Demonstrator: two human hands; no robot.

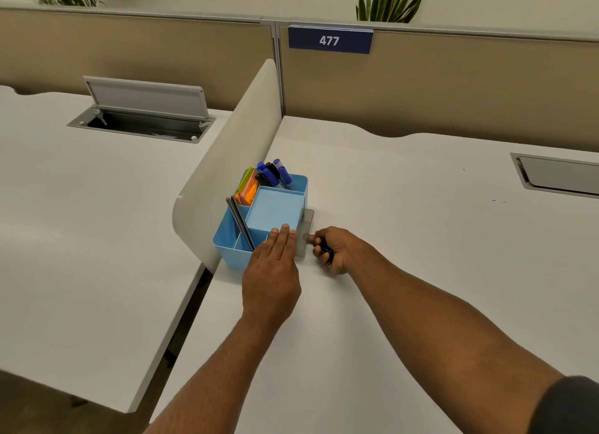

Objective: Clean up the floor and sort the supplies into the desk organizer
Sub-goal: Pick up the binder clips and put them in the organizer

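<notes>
A light blue desk organizer [275,209] stands on the white desk [405,222] against a curved white divider. Its back compartments hold several blue and black markers [275,174] and bright sticky notes [248,187]; thin dark rulers [240,221] lean in the left slot. My left hand [272,271] lies flat, fingers straight, on the organizer's near right corner. My right hand [334,248] is curled round small black objects, probably binder clips [325,250], and its fingertips pinch a clear grey ruler [307,232] standing against the organizer's right side.
A closed cable hatch [557,175] sits at the desk's far right. The neighbouring desk on the left has an open cable hatch [142,115]. Beige partition panels with a blue "477" sign [330,40] close off the back. A gap [191,304] runs between the two desks.
</notes>
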